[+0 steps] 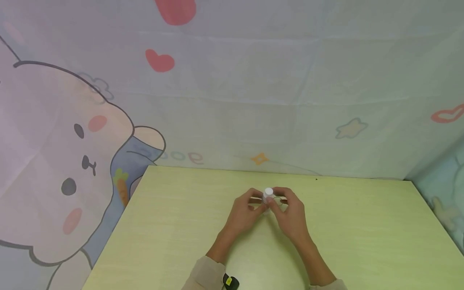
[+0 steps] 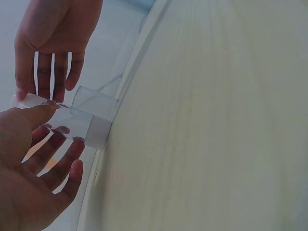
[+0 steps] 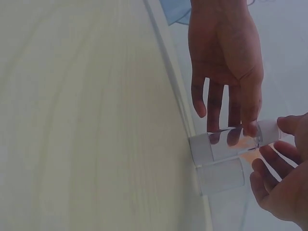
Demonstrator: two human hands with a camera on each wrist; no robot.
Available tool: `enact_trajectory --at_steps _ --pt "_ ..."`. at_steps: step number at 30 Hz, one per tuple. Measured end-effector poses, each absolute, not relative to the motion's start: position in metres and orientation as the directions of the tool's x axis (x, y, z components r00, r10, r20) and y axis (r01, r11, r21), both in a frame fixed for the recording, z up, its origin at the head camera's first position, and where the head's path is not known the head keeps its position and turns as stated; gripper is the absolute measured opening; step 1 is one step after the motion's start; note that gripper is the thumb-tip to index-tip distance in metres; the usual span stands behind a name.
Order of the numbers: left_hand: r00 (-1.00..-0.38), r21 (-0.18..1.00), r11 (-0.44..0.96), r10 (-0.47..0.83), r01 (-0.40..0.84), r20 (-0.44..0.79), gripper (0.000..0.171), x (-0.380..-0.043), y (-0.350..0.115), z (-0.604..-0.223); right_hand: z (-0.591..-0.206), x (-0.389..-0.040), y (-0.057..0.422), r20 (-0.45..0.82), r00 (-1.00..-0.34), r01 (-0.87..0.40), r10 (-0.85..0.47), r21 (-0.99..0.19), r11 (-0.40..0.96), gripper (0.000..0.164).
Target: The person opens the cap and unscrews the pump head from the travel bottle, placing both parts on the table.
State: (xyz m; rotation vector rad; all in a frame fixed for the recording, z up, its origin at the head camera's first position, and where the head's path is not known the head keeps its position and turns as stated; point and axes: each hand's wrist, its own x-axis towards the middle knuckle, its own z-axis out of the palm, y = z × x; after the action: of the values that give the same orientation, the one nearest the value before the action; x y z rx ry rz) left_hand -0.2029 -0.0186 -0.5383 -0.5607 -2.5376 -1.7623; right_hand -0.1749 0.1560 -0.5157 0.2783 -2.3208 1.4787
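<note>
A clear bottle (image 3: 225,145) with a white cap (image 1: 268,191) stands upright on the table. A whitish band (image 2: 98,132) shows at its base; whether this is liquid or part of the bottle, I cannot tell. My left hand (image 1: 242,214) grips the bottle's body between thumb and fingers. On the other side, my right hand (image 1: 293,217) holds the cap, its thumb and fingers curled at it. Close beside the bottle, on the right hand's side, stands a clear cup-like cylinder (image 3: 221,175). Its rim shows in the head view, partly behind the right hand.
The pale wooden table (image 1: 174,225) spreads around both hands. A printed cloth (image 1: 235,80) hangs behind its back edge. A small dark speck (image 1: 316,179) lies near that edge. A black item with a yellow mark (image 1: 230,282) is by the left sleeve.
</note>
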Motion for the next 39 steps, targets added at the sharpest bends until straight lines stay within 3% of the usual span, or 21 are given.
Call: enact_trajectory --at_steps 24,39 --pt "-0.937 0.903 0.318 0.289 0.29 0.199 0.026 -0.203 -0.0189 -0.5381 -0.5145 -0.1755 0.1607 0.419 -0.908 -0.369 -0.005 -0.793 0.485 0.027" --pt "-0.938 0.901 0.326 0.287 0.287 0.195 0.025 -0.2018 -0.0184 -0.5371 -0.5194 -0.175 0.1576 0.397 -0.918 -0.348 0.02 -0.828 0.439 0.033"
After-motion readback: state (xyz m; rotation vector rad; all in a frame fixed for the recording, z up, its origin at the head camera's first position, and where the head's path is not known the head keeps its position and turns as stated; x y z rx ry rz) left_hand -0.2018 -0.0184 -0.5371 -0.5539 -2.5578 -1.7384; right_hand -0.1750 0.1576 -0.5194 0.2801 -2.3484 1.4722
